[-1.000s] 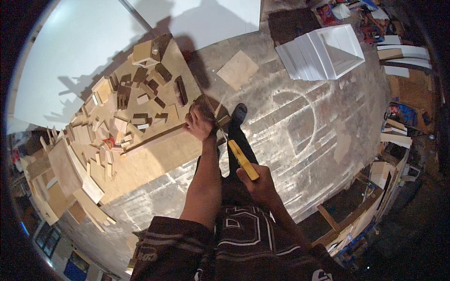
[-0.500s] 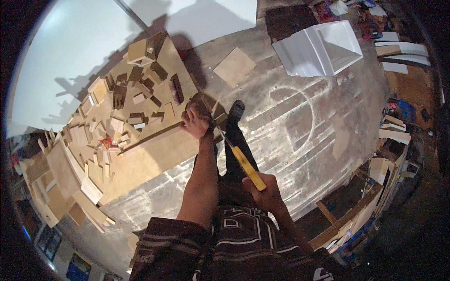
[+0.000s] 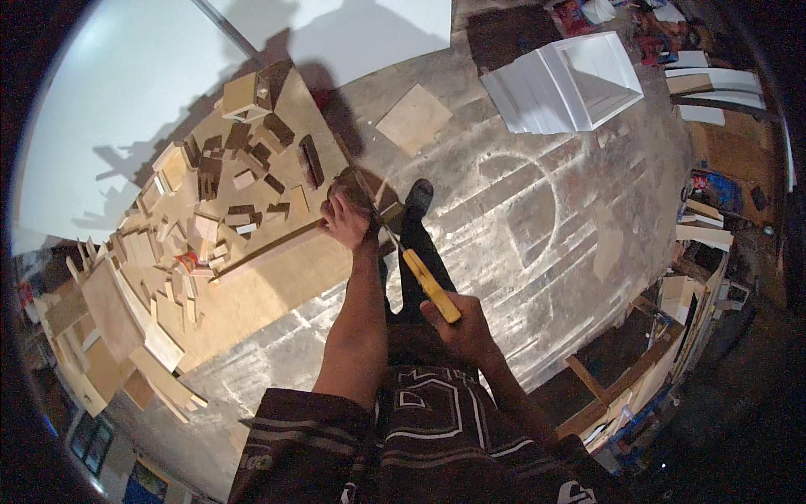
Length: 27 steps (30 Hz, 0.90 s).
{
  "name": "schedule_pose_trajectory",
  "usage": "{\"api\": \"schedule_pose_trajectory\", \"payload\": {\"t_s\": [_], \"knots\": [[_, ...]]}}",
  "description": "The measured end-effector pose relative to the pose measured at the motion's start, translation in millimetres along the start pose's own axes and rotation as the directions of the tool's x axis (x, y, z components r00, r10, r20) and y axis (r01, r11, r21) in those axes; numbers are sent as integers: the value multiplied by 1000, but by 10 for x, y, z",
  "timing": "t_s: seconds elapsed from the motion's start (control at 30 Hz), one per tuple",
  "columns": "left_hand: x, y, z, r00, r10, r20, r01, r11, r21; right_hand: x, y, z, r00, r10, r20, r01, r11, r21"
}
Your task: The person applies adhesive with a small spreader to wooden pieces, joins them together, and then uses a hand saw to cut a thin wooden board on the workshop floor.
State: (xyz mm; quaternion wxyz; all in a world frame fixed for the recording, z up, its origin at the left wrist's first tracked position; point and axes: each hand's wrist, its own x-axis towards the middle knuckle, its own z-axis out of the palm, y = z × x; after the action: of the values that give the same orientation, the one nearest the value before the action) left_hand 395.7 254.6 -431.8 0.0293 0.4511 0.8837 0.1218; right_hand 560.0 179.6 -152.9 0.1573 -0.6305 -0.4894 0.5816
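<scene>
My right hand (image 3: pixel 462 323) is closed around the yellow handle (image 3: pixel 431 286) of a handsaw. Its thin blade runs away from me, up past my left hand, at the corner of the work table. My left hand (image 3: pixel 346 217) lies with bent fingers over a long wooden strip (image 3: pixel 273 254), pressing it near the table's end. The blade meets the wood just right of that hand; the contact itself is in shadow and hard to make out. One dark-shod foot (image 3: pixel 418 197) stands on the floor beside the table corner.
Several wood offcuts (image 3: pixel 243 180) and a small open wooden box (image 3: pixel 245 97) cover the table (image 3: pixel 243 311). A square panel (image 3: pixel 414 119) lies on the concrete floor. A white cabinet-like box (image 3: pixel 561 84) stands beyond it. Scrap-filled framing (image 3: pixel 625 378) is at the right.
My right hand has pushed the saw forward, away from my body and a little to the left. My left hand stays on the strip. The whole view has shifted slightly.
</scene>
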Motion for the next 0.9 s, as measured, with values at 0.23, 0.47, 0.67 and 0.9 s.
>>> {"api": "schedule_pose_trajectory", "payload": {"t_s": [0.23,0.47,0.67,0.9], "knots": [[-59,-139,165,996,58,-66,-55,998,41,-254,-551,-355,1000,-5,-29,4,1000,-17],[-19,-102,84,999,26,-40,-23,997,68,722,48,-368,958,-64,-279,88,993,74],[56,87,-97,998,64,-26,-63,998,30,2322,1511,131,978,-98,-187,60,978,-198],[4,-65,43,989,94,-118,-90,995,36,2594,1812,321,991,3,134,-14,996,83]]}}
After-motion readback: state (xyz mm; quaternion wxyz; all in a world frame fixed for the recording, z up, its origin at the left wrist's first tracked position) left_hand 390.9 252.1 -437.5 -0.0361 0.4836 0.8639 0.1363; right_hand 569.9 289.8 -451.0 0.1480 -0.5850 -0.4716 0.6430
